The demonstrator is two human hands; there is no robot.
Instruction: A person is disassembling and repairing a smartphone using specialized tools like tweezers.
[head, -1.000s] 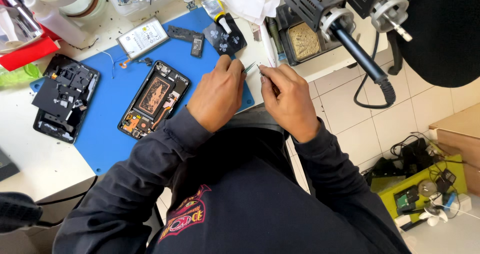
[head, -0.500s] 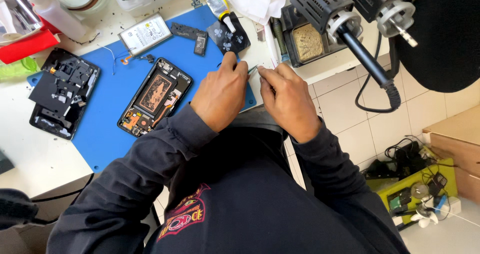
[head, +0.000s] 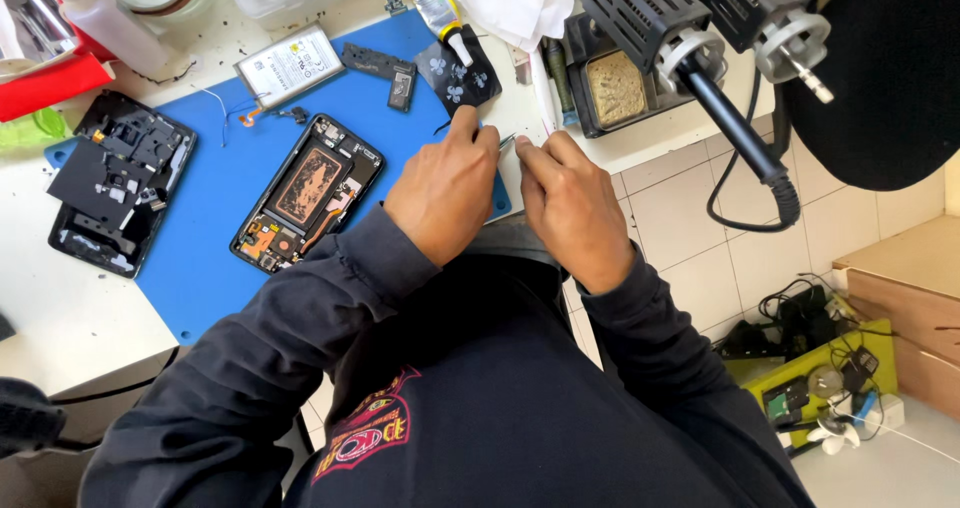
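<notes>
Blue mat (head: 200, 268), opened phone (head: 308, 192); both hands (head: 450, 200) pinching tweezers (head: 507, 140)

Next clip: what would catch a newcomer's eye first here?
Both hands, left hand and right hand, meet at the near edge of the blue mat, pinching a thin metal tool between them. Left of them on the mat lies an opened phone with its copper coil showing, and a second stripped phone frame sits at the mat's left edge. A black soldering station fills the upper right.

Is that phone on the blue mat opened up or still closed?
Opened up: the phone lies with its back off, copper coil and circuit parts showing.
</notes>
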